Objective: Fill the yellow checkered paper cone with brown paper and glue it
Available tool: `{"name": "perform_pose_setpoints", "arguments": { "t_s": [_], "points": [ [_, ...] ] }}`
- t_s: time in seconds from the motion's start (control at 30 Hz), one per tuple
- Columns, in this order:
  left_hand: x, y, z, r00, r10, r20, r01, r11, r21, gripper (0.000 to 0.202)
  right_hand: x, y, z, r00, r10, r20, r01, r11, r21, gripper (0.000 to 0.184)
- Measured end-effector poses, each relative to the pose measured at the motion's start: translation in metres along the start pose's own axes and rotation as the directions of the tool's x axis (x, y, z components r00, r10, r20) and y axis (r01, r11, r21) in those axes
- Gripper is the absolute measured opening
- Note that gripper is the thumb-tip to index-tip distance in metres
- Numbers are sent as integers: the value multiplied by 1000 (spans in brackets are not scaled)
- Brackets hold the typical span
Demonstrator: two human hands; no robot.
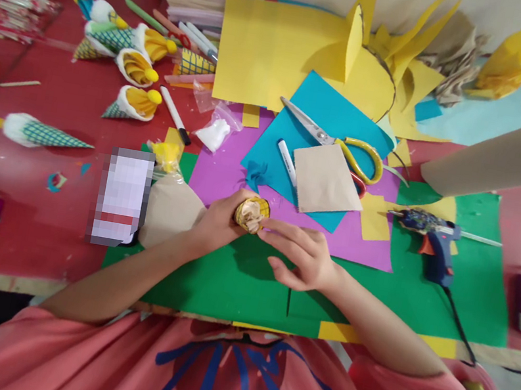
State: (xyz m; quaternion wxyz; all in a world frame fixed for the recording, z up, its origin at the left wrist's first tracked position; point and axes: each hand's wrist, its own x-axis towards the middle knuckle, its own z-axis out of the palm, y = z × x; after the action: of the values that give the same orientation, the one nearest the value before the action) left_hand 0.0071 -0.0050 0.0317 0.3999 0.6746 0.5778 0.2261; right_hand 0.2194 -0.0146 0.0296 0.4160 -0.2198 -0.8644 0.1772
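Left hand (pixel 223 217): fingers wrapped round the yellow cone (pixel 265 208)!
Right hand (pixel 306 257): fingers apart, one right at the beige paper (pixel 251 212) inside!
Cone: in from the worktop's (pixel 38 251) near edge, around mid-length.

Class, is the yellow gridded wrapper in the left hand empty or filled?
Filled at the mouth: crumpled beige paper sits inside the yellow gridded wrapper; depth hidden.
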Motion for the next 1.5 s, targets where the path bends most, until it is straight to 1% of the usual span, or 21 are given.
{"name": "perform_pose_setpoints", "arguments": {
  "t_s": [0.1, 0.3, 0.37, 0.47, 0.53, 0.67, 0.8, 0.93, 1.07, 1.13, 1.23, 1.33, 1.43, 1.5],
  "points": [
    [-1, 2, -2, 999, 18, 27, -18, 1000, -3, 26, -1, -1, 2, 996, 18, 90, -19, 1000, 4, 48],
    [-1, -4, 0, 995, 64, 72, -64, 998, -14, 26, -1, 0, 2, 977, 89, 194, -100, 994, 49, 42],
    [0, -6, 1, 992, 69, 104, -70, 998, 3, 28, 1, -1, 2, 976, 92, 196, -103, 994, 46, 38],
    [1, -8, 2, 986, 62, 155, -70, 996, 50, 33, 4, -2, 2, 977, 104, 187, -105, 994, -4, 33],
    [1, -8, 3, 985, 50, 162, -63, 995, 73, 35, 6, -2, 2, 975, 126, 185, -124, 992, -23, 34],
    [1, -8, 4, 989, 59, 133, -70, 994, 80, 32, 6, -3, 4, 977, 126, 171, -119, 992, -50, 38],
    [0, -5, 3, 993, 71, 92, -81, 992, 100, 28, 4, -4, 7, 968, 118, 223, -86, 985, -149, 38],
    [1, -2, 3, 996, 69, 50, -77, 981, 179, 26, 4, -8, 11, 957, 138, 254, -82, 973, -218, 40],
    [1, -3, 3, 993, 106, 42, -113, 965, 235, 22, 3, -11, 15, 973, 99, 206, -49, 971, -234, 40],
    [1, -5, 3, 992, 125, 6, -123, 965, 234, 19, 2, -12, 15, 979, 71, 189, -26, 972, -233, 40],
    [1, -9, 3, 990, 138, -38, -126, 964, 234, 19, 1, -12, 15, 974, 83, 211, -34, 974, -224, 41],
    [1, -12, 4, 985, 169, -28, -156, 954, 257, 20, 2, -11, 13, 959, 121, 255, -60, 971, -232, 41],
    [1, -13, 4, 973, 229, 5, -223, 943, 248, 19, 4, -12, 12, 958, 134, 255, -73, 969, -236, 40],
    [2, -13, 4, 975, 224, 3, -219, 950, 222, 21, 4, -13, 12, 953, 167, 253, -102, 963, -251, 41]
  ]
}}
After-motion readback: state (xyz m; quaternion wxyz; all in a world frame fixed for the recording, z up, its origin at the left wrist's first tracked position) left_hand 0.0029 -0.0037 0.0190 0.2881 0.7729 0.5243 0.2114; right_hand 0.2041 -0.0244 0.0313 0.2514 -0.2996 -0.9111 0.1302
